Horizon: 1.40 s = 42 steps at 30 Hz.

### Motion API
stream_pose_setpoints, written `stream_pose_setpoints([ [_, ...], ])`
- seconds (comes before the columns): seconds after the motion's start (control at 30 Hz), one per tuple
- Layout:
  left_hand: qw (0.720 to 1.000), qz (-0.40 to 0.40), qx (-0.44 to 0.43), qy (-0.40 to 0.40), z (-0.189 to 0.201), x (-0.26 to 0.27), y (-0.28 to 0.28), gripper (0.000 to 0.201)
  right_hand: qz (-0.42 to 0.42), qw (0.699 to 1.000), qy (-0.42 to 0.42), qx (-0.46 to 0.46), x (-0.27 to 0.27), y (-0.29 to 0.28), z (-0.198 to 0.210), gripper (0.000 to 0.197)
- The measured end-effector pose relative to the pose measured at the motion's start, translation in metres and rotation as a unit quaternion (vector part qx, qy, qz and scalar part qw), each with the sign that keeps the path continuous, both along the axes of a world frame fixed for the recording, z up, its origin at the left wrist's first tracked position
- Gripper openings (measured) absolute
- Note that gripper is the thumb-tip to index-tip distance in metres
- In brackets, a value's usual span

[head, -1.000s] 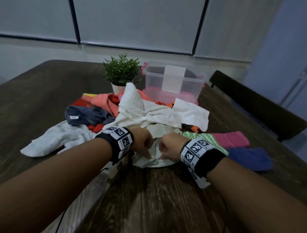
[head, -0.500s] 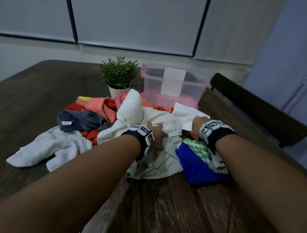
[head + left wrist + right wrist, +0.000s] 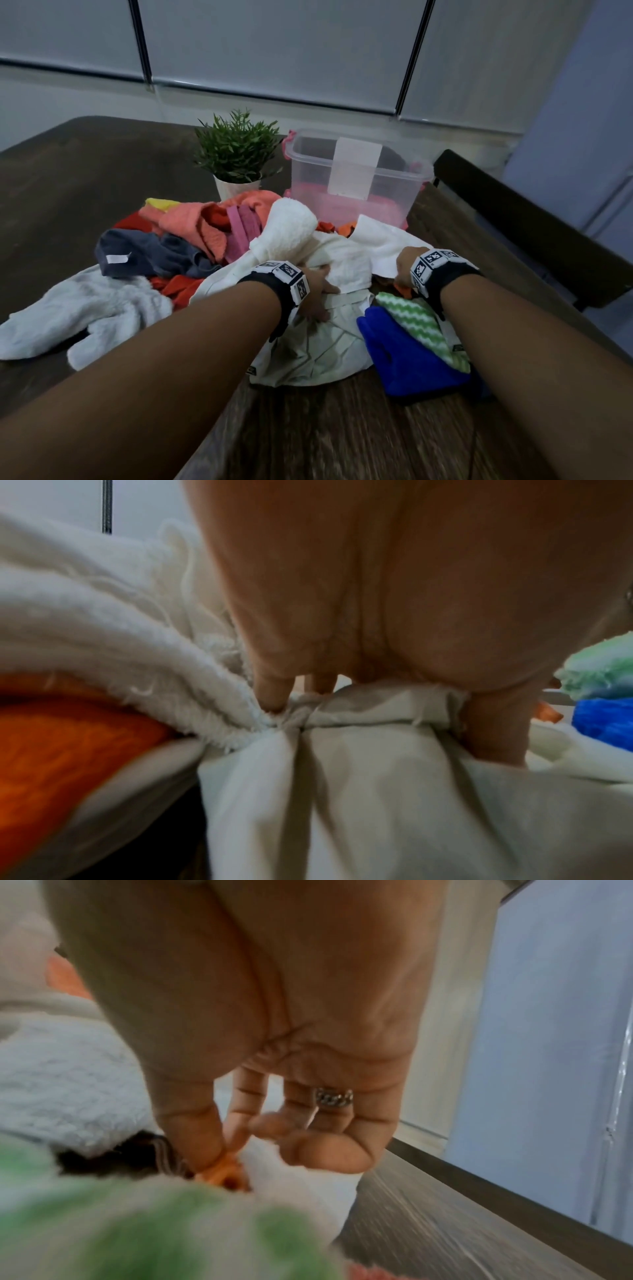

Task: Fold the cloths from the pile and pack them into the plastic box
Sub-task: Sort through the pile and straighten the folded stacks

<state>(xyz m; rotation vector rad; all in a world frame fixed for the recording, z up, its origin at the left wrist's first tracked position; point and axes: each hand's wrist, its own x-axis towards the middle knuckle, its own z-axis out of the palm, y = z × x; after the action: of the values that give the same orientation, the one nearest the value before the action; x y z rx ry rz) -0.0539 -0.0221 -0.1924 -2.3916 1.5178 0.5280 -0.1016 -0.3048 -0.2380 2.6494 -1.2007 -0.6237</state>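
A pile of cloths lies mid-table before the clear plastic box, which holds a pink cloth. My left hand holds a thin pale cloth at the pile's front. In the left wrist view the left hand bunches this pale cloth, fingers dug in under a fluffy white towel. My right hand is at the white towel's right edge. In the right wrist view the right hand pinches an orange cloth between thumb and forefinger.
A blue cloth with a green zigzag cloth on it lies under my right forearm. A potted plant stands left of the box. A dark chair is at the table's right edge. A grey-white towel sprawls left.
My hands have parted: the right went right and away to the white towel's edge, the left moved up the pale cloth. The blue and green cloths now lie against the pale cloth.
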Motion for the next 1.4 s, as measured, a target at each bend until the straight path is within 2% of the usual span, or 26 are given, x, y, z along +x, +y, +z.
stream_pose_setpoints([
  [0.07,1.0,0.002,-0.004,-0.005,-0.001,0.0,0.0,0.069,0.021,0.999,-0.03,0.027,0.001,-0.013,-0.001,0.025],
  [0.1,1.0,0.002,-0.005,-0.007,-0.001,-0.001,0.001,0.069,0.011,0.999,-0.012,0.031,-0.005,-0.002,0.01,0.029],
  [0.13,1.0,0.002,-0.006,-0.009,-0.001,-0.003,0.001,0.068,0.005,0.998,-0.031,0.051,-0.011,0.011,0.021,0.033],
  [0.2,1.0,0.0,-0.006,-0.011,0.001,-0.005,0.002,0.067,0.038,0.995,-0.018,0.086,-0.024,0.041,0.038,0.022],
  [0.23,1.0,-0.002,-0.007,-0.008,0.001,-0.005,0.003,0.067,0.049,0.993,-0.025,0.1,-0.031,0.054,0.043,0.023],
  [0.3,1.0,0.001,-0.011,0.0,0.001,-0.002,0.003,0.068,0.052,0.995,-0.035,0.08,-0.044,0.078,0.06,0.024],
  [0.37,1.0,0.006,-0.016,0.008,-0.002,0.0,0.003,0.069,0.036,0.994,-0.081,0.069,-0.044,0.073,0.056,0.025],
  [0.47,0.999,0.005,-0.03,0.009,-0.002,-0.001,0.003,0.069,0.032,0.988,-0.146,0.049,-0.053,0.091,0.08,0.025],
  [0.6,0.999,0.003,-0.041,0.02,-0.005,0.004,0.003,0.07,0.056,0.964,-0.26,0.025,-0.057,0.09,0.099,0.034],
  [0.7,0.999,0.006,-0.049,0.021,-0.005,0.001,0.004,0.07,0.081,0.939,-0.335,-0.003,-0.061,0.098,0.12,0.018],
  [0.8,0.997,0.024,-0.068,0.04,-0.001,-0.002,0.007,0.071,0.093,0.922,-0.374,-0.016,-0.065,0.11,0.145,0.016],
  [0.87,0.989,0.065,-0.095,0.092,0.002,0.0,0.008,0.075,0.105,0.918,-0.38,-0.034,-0.066,0.116,0.159,0.019],
  [0.93,0.972,0.107,-0.162,0.133,0.007,-0.001,0.009,0.082,0.127,0.912,-0.388,-0.03,-0.067,0.125,0.171,0.019],
  [0.97,0.956,0.125,-0.224,0.142,0.012,-0.004,0.01,0.087,0.142,0.906,-0.398,-0.025,-0.068,0.129,0.178,0.019],
  [1.07,0.865,0.154,-0.448,0.166,0.041,-0.017,0.007,0.101,0.186,0.877,-0.443,-0.006,-0.07,0.152,0.202,0.019],
  [1.13,0.814,0.127,-0.539,0.177,0.068,-0.026,0.005,0.101,0.223,0.85,-0.478,0.011,-0.073,0.168,0.22,0.019],
  [1.23,0.761,0.116,-0.62,0.153,0.104,-0.03,0.009,0.06,0.255,0.819,-0.514,0.023,-0.078,0.188,0.243,0.023],
  [1.3,0.735,0.133,-0.652,0.133,0.12,-0.028,0.019,0.039,0.243,0.812,-0.531,0.01,-0.084,0.193,0.253,0.023],
  [1.4,0.728,0.133,-0.665,0.097,0.13,-0.016,0.037,0.02,0.231,0.832,-0.505,0.003,-0.093,0.193,0.257,0.02],
])
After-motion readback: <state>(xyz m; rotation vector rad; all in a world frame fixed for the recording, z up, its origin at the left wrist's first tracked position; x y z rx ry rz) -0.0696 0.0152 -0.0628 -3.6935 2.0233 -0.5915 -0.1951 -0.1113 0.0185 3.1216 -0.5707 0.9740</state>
